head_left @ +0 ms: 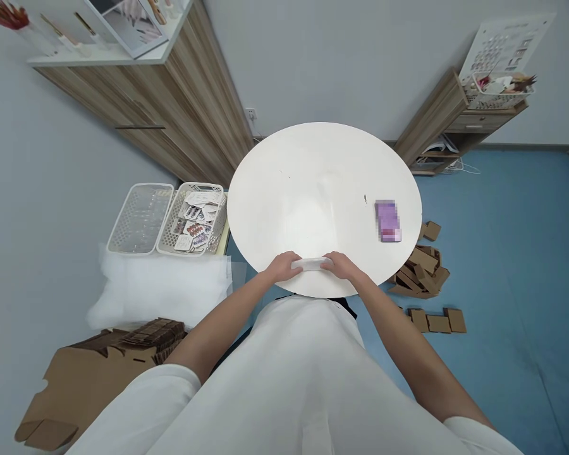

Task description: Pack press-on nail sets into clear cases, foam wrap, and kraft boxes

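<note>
Near the front edge of the round white table (322, 164), a narrow white roll (312, 264) lies crosswise between my hands. It looks like wrapping material, but whether something is inside cannot be seen. My left hand (283, 266) grips its left end, with the thumb on the near side and the fingers beyond. The right end is held the same way by my right hand (340, 265). To the right on the tabletop is a purple item (387, 220), blurred by pixelation. A small dark speck (365, 198) sits just beyond it.
Left of the table stand two white baskets (171, 218), one holding printed cards, the other clear packets. White wrapping sheets (165, 287) and flattened cardboard (95, 373) are nearer me. Small brown boxes (422, 272) lie on the floor at right. Wooden cabinets (199, 95) stand behind.
</note>
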### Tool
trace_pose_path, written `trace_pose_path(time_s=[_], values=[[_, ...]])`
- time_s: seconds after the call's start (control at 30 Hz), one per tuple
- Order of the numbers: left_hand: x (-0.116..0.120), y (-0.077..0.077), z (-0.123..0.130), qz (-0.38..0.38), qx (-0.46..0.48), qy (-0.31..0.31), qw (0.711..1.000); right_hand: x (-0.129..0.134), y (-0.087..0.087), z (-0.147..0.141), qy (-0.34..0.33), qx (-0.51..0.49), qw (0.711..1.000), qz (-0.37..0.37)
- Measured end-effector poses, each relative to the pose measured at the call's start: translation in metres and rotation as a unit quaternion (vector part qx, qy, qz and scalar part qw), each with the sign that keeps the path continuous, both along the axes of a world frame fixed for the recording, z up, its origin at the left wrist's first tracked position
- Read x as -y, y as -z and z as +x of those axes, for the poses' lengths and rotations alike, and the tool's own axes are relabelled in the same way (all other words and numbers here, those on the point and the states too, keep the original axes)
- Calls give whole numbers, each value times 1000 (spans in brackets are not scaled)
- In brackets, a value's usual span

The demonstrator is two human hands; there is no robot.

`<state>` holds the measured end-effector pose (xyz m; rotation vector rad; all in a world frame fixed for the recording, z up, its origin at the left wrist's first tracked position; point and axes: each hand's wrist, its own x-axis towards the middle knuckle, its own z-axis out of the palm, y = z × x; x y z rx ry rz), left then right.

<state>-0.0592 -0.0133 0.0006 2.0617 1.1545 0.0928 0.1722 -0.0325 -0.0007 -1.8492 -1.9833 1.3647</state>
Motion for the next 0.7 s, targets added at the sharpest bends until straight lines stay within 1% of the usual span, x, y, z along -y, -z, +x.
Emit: trace_pose_path(time_s=[0.1, 0.2, 0.27, 0.33, 0.4, 0.47, 0.5, 0.53, 0.57, 0.63, 0.7], values=[[-2, 6, -7, -21, -26, -82, 996, -10, 4, 1, 66, -32, 997, -22], [-2, 13, -11, -46, -68, -160, 984, -14, 16, 6, 142, -36, 989, -16], [-3, 17, -14, -51, -91, -195, 975, -15, 25, 10, 184, -28, 983, -1], [-2, 21, -15, -54, -104, -216, 969, -14, 33, 14, 213, -25, 977, 10], [0, 24, -15, -56, -114, -239, 963, -11, 37, 17, 230, -24, 973, 21], [3, 24, -13, -19, -121, -268, 956, -8, 37, 19, 234, 4, 970, 65], [5, 23, -11, 17, -122, -275, 954, -6, 35, 19, 225, 26, 968, 104], [8, 21, -8, 59, -119, -270, 954, -6, 34, 18, 203, 49, 967, 149], [10, 19, -4, 101, -112, -248, 957, -5, 32, 17, 163, 68, 965, 192], [14, 16, 5, 151, -95, -163, 970, -6, 28, 12, 40, 82, 965, 244], [16, 15, 13, 156, -90, -77, 981, -7, 26, 4, -91, 82, 960, 252]])
